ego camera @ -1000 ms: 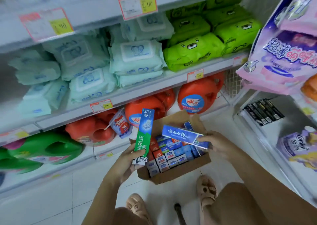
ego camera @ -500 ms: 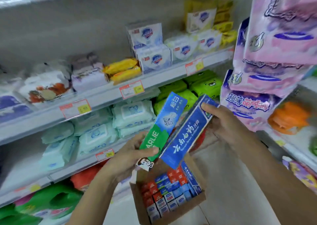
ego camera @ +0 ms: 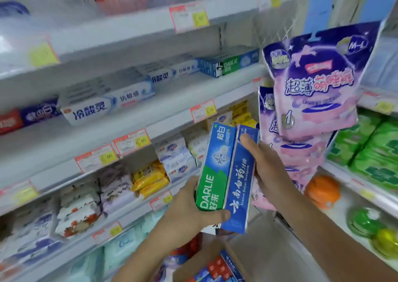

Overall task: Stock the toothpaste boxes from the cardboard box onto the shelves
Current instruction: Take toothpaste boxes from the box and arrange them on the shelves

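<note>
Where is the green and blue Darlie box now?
In the head view the Darlie box stands nearly upright right of centre, its lower end held by the left hand, touching the dark blue box that the right hand grips.

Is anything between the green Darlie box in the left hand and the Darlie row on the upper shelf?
Nothing visible blocks it. The Darlie box, gripped by the left hand, sits lower than the shelf edge, so it must rise past that to reach the Darlie row. The pink packs hang close on the right.

A shop — shelves (ego camera: 137,118) edged with price tags (ego camera: 131,141), stocked with packaged toiletries (ego camera: 107,103).
</note>
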`<state>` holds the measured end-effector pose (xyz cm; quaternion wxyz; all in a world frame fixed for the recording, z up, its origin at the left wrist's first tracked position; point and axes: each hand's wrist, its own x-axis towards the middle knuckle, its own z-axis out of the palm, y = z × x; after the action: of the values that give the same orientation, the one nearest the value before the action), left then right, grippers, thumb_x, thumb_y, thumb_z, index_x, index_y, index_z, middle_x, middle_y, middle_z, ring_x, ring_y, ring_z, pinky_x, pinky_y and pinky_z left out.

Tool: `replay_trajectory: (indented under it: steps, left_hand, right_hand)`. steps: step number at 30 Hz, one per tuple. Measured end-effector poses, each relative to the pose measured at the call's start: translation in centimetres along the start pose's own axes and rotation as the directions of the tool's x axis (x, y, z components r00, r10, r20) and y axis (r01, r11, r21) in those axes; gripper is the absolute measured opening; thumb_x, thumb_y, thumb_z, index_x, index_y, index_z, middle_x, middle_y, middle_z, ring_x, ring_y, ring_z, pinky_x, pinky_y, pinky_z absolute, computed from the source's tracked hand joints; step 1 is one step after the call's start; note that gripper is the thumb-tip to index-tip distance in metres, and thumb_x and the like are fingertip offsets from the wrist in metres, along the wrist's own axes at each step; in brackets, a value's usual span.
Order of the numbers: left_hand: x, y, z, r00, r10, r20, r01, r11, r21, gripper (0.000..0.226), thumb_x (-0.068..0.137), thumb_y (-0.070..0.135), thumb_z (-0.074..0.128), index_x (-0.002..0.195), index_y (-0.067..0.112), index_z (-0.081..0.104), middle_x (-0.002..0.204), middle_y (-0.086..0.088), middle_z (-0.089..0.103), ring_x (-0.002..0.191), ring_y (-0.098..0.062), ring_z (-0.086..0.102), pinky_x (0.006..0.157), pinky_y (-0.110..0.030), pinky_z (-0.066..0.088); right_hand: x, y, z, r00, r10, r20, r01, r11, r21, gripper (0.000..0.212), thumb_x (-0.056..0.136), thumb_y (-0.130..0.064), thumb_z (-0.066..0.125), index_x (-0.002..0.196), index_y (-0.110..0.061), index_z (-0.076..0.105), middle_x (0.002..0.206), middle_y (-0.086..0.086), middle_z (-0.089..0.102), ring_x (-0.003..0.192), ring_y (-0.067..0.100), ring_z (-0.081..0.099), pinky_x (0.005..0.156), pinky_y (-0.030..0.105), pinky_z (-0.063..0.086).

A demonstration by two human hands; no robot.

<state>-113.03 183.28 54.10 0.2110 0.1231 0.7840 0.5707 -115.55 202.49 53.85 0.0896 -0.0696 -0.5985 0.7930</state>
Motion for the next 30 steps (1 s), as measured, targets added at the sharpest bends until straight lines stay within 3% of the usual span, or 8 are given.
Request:
replay_trajectory:
  steps: [6,8,11,17,22,25,27,30]
  left_hand:
    - [2.6,11.7,-3.7,0.992,0.08,0.099,-0.096,0.981,0.167,0.051,0.064,0.03,0.086,0.106,0.015,0.063,0.093,0.001,0.073,0.074,-0.011,0.067,0.064,-0.021,0.049]
    - [4.6,14.4,-4.5,0.996,0.09,0.012,-0.09,0.956,0.278,0.039,0.07,0.031,0.082,0.1,0.011,0.065,0.084,-0.004,0.069,0.062,-0.012,0.058,0.053,-0.018,0.041]
    - [8.8,17.3,-4.8,0.975,0.164,-0.149,-0.077,0.881,0.467,0.017,0.08,0.025,0.072,0.088,0.011,0.065,0.072,-0.004,0.063,0.057,-0.013,0.053,0.047,-0.016,0.037]
    - [18.5,20.3,-4.1,0.905,0.371,-0.207,-0.1,0.66,0.745,0.019,0.083,0.023,0.069,0.081,0.01,0.055,0.066,-0.002,0.05,0.063,-0.02,0.049,0.048,-0.029,0.028]
    - [25.4,19.7,-2.5,0.921,0.344,-0.185,-0.052,0.578,0.815,0.031,0.09,0.021,0.062,0.111,-0.002,0.056,0.111,-0.022,0.062,0.103,-0.034,0.059,0.077,-0.035,0.044]
    - [28.3,19.1,-1.1,0.9,0.386,-0.202,-0.03,0.518,0.855,0.034,0.092,0.026,0.058,0.112,-0.001,0.053,0.111,-0.022,0.061,0.103,-0.035,0.059,0.082,-0.037,0.047]
    - [30.0,19.2,-0.5,0.88,0.423,-0.215,-0.002,0.458,0.889,0.038,0.092,0.03,0.056,0.116,0.001,0.05,0.117,-0.021,0.057,0.108,-0.035,0.054,0.09,-0.04,0.044]
    - [31.8,19.2,-0.3,0.874,0.435,-0.216,0.053,0.357,0.933,0.047,0.092,0.035,0.053,0.125,0.003,0.046,0.13,-0.019,0.044,0.123,-0.035,0.04,0.104,-0.045,0.03]
  right_hand:
    - [0.2,-5.5,1.9,0.995,0.032,0.09,-0.029,0.999,-0.038,0.047,0.076,-0.047,0.071,0.114,-0.022,0.062,0.105,-0.001,0.073,0.096,0.02,0.07,0.092,0.045,0.052]
    - [1.5,-7.1,1.6,0.998,0.047,0.048,-0.046,0.998,-0.032,0.028,0.085,-0.044,0.063,0.099,-0.02,0.064,0.096,-0.002,0.072,0.091,0.019,0.068,0.091,0.043,0.053]
    - [4.0,-8.9,0.8,0.999,0.038,0.007,-0.037,0.996,-0.086,0.028,0.094,-0.045,0.049,0.086,-0.021,0.059,0.09,0.003,0.065,0.082,0.02,0.065,0.081,0.037,0.054]
    - [9.1,-8.0,-0.6,0.994,0.088,-0.059,-0.089,0.996,-0.014,0.042,0.095,-0.042,0.05,0.125,-0.014,0.05,0.109,0.008,0.067,0.097,0.022,0.067,0.073,0.031,0.057]
    - [10.9,-7.0,-2.1,0.996,0.058,-0.067,-0.063,0.995,-0.08,0.039,0.095,-0.041,0.051,0.124,-0.016,0.051,0.113,0.008,0.066,0.098,0.02,0.066,0.066,0.025,0.052]
    - [11.6,-5.9,-2.5,0.997,-0.02,-0.075,0.006,0.982,-0.189,0.028,0.095,-0.036,0.052,0.116,-0.017,0.051,0.105,0.002,0.065,0.095,0.018,0.064,0.067,0.016,0.049]
    - [12.2,-4.8,-2.5,0.994,-0.053,-0.093,0.032,0.977,-0.212,0.03,0.094,-0.034,0.054,0.116,-0.015,0.05,0.103,0.0,0.064,0.096,0.017,0.064,0.074,0.019,0.048]
    - [13.1,-4.1,-2.5,0.988,-0.087,-0.131,0.056,0.973,-0.226,0.033,0.093,-0.034,0.056,0.118,-0.013,0.049,0.099,-0.006,0.062,0.09,0.006,0.062,0.066,0.006,0.044]
